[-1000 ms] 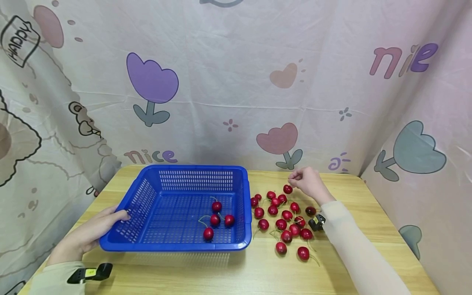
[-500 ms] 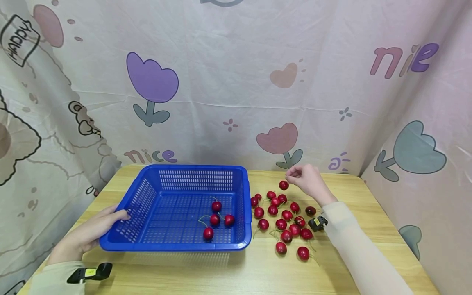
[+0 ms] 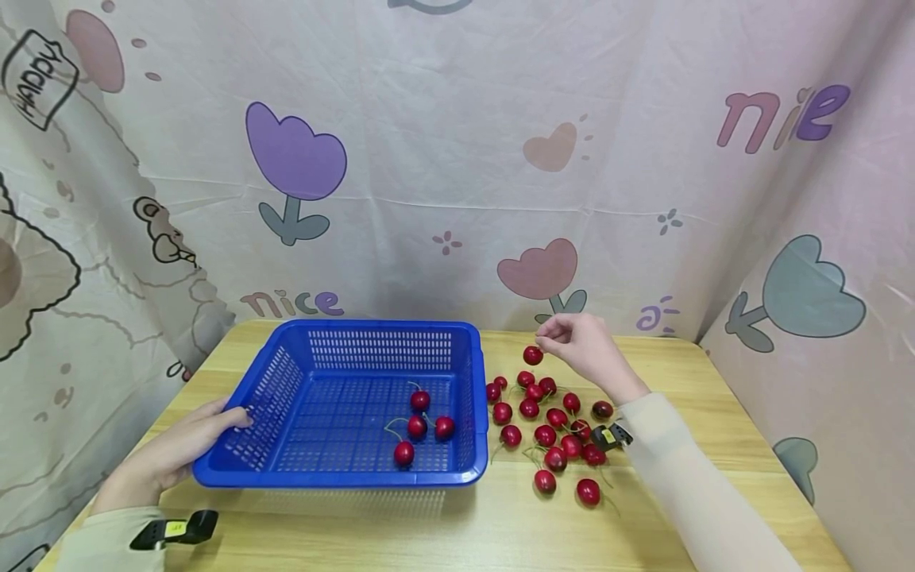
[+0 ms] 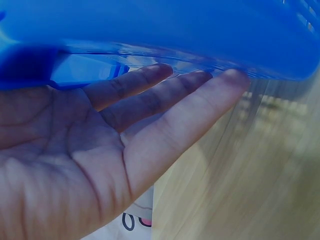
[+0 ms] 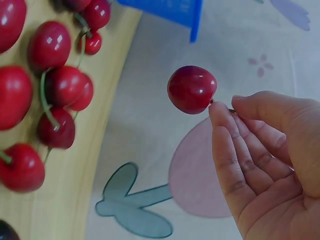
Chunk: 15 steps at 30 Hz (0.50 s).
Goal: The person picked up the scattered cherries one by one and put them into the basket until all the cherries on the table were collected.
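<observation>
Head view: cloth reads "nice" behind blue basket.

Blue basket: cut off by left wrist view's top edge; wall blurred.
Left hand: at the basket's left rim; we lose most fingers beneath it in head view.
Right hand: right of the basket; cropped by right wrist view's edge.
Held cherry: stem partly hidden in the pinch.
Loose cherries: right of the basket; some overlap, we can't count stems.
Yellow tag: by the basket's near left corner; print too small for us.
</observation>
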### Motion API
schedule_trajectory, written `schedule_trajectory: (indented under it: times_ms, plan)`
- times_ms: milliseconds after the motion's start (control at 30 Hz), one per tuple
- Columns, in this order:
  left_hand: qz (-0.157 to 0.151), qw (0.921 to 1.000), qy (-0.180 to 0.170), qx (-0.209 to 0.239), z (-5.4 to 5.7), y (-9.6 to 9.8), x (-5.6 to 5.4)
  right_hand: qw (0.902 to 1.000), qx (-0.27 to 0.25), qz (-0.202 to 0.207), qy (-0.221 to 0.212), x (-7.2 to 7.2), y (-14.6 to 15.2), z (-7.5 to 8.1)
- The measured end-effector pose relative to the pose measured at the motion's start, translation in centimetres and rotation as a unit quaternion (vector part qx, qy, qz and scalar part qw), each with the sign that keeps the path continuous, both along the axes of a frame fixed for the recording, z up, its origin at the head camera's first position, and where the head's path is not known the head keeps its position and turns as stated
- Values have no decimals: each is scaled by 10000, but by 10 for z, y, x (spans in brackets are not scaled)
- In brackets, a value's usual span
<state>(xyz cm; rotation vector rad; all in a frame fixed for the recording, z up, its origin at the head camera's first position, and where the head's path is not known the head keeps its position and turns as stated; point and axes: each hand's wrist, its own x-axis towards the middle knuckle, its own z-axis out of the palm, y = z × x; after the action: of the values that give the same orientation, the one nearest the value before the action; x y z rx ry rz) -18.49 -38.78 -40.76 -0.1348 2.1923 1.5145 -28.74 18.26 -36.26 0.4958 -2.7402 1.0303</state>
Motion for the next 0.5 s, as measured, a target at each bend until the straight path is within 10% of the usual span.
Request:
schedule_trajectory:
  times_ms: [500]
  plan:
    - [-22,10000,1,81,-1,-1,1,9977,-158,631,177,26,-37,15]
